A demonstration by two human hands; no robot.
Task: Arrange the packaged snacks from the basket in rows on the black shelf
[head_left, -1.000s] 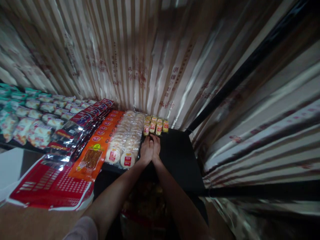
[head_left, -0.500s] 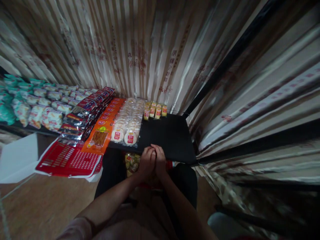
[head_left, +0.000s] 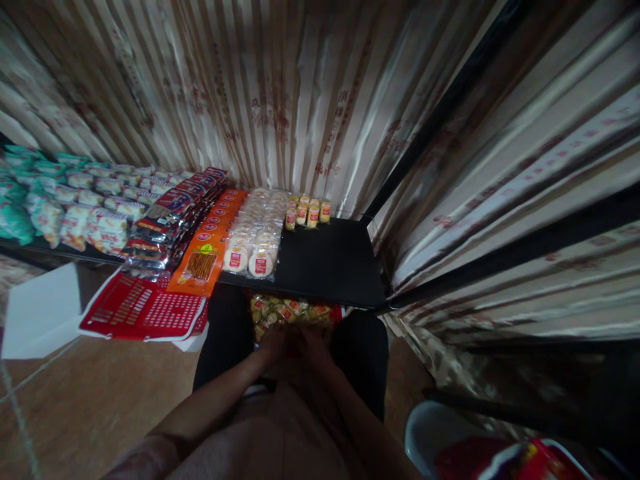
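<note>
On my lap, below the front edge of the black shelf (head_left: 330, 257), lies a pile of small yellow-wrapped snack packets (head_left: 287, 310), with a red edge at its right. My left hand (head_left: 273, 341) is at the near side of this pile, touching or just over it. Beside it, slightly apart, my right hand (head_left: 316, 343) is over the same packets. Both hands are dim and blurred, and their fingers merge with the pile. Whether they grip a packet cannot be made out. Several matching yellow packets (head_left: 313, 215) stand at the back of the shelf.
Clear-bagged round white crackers (head_left: 260, 260), an orange snack bag (head_left: 203, 263), dark shiny packs (head_left: 167, 220) and white-and-green bags (head_left: 103, 230) line the shelf leftward. A red basket (head_left: 150, 310) hangs low left. A black pole (head_left: 425, 130) slants in front of the curtain (head_left: 270, 87).
My hands were together at the shelf's front edge. They have come down and back to the packets on my lap and moved slightly apart.
</note>
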